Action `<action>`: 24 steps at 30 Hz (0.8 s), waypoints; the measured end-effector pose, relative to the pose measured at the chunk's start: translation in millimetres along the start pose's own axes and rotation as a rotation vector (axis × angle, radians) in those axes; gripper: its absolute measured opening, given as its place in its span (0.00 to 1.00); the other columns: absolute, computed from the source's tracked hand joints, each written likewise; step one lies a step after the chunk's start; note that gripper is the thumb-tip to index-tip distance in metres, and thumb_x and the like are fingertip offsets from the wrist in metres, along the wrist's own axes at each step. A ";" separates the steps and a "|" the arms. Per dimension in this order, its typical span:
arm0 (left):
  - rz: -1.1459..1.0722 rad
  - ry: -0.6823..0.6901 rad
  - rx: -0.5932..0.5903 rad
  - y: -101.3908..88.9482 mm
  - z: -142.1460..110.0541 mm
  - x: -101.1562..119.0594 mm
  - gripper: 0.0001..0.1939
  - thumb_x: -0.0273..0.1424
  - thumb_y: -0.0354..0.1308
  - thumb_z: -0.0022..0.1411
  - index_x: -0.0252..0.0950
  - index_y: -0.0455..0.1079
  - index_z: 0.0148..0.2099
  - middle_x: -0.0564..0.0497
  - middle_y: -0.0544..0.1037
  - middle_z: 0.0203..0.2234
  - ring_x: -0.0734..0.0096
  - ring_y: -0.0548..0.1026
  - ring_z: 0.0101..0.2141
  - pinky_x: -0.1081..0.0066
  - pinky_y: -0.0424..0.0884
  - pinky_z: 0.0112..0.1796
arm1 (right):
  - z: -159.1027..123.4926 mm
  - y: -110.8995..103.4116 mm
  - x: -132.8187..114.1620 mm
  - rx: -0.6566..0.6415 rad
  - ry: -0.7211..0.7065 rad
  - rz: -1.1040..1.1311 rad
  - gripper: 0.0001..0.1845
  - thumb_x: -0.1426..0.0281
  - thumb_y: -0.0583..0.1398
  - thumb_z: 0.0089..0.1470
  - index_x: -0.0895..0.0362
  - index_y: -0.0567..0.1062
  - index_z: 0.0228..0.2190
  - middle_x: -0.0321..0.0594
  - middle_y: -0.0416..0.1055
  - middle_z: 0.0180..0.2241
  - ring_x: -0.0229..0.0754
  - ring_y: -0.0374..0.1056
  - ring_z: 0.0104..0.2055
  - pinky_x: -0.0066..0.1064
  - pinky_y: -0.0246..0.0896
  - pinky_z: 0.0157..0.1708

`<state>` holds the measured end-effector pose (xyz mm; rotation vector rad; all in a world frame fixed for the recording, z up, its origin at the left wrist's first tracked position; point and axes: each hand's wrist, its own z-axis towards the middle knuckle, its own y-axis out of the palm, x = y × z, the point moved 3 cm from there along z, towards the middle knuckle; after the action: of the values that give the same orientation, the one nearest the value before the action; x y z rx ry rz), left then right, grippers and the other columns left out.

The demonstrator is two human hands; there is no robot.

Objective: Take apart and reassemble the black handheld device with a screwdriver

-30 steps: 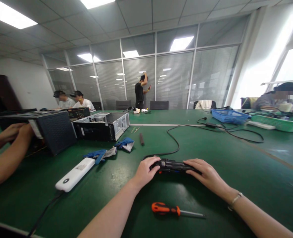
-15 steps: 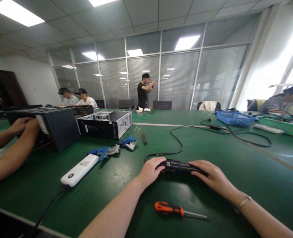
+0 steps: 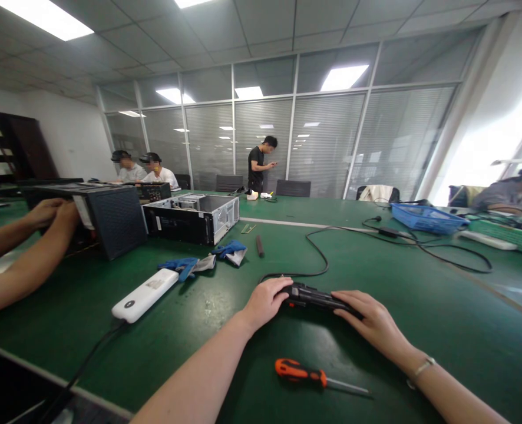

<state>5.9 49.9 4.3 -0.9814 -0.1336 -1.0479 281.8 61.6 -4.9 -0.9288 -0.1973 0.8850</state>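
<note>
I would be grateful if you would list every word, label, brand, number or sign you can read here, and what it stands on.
No text is readable.
White bar with a cord: printed label, too small and blurred.
Dark computer case: white sticker, too blurred.
Open computer case: pale label on its black side, too small.
Black device: no lettering can be made out.

Black device's ends [image 3: 310,295] hidden under hands [image 3: 267,301].
</note>
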 end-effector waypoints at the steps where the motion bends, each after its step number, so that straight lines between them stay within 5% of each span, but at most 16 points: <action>1: 0.004 -0.004 -0.011 0.2 -0.2 -0.3 0.19 0.21 0.59 0.60 0.38 0.71 0.53 0.46 0.76 0.51 0.63 0.72 0.53 0.61 0.65 0.57 | 0.3 0.7 0.0 -0.006 -0.002 -0.003 0.19 0.58 0.57 0.60 0.50 0.73 0.50 0.42 0.74 0.47 0.47 0.71 0.47 0.40 0.69 0.47; 10: 0.043 -0.046 -0.095 2.6 0.6 -0.6 0.20 0.25 0.56 0.64 0.40 0.67 0.58 0.47 0.73 0.54 0.62 0.69 0.56 0.59 0.63 0.58 | 3.9 1.9 -1.2 -0.088 0.042 0.003 0.20 0.58 0.55 0.61 0.50 0.72 0.51 0.42 0.74 0.47 0.47 0.71 0.47 0.41 0.70 0.46; 18: 0.071 0.024 -0.031 1.4 4.8 2.5 0.19 0.23 0.59 0.62 0.38 0.70 0.55 0.47 0.76 0.51 0.63 0.71 0.54 0.61 0.63 0.58 | 4.0 -4.0 -3.9 0.020 -0.007 -0.016 0.18 0.60 0.56 0.61 0.51 0.72 0.51 0.43 0.72 0.48 0.49 0.68 0.51 0.44 0.65 0.52; 24: 0.056 -0.032 -0.057 4.3 4.6 -2.7 0.19 0.24 0.59 0.62 0.38 0.70 0.55 0.46 0.75 0.52 0.63 0.71 0.54 0.62 0.64 0.57 | 1.9 1.5 -1.3 -0.042 0.027 0.008 0.19 0.59 0.56 0.61 0.51 0.72 0.51 0.43 0.73 0.48 0.47 0.69 0.49 0.41 0.67 0.50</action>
<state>9.4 55.7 2.9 -1.0483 -0.1020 -0.9894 279.2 62.2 -4.7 -0.9809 -0.1896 0.8784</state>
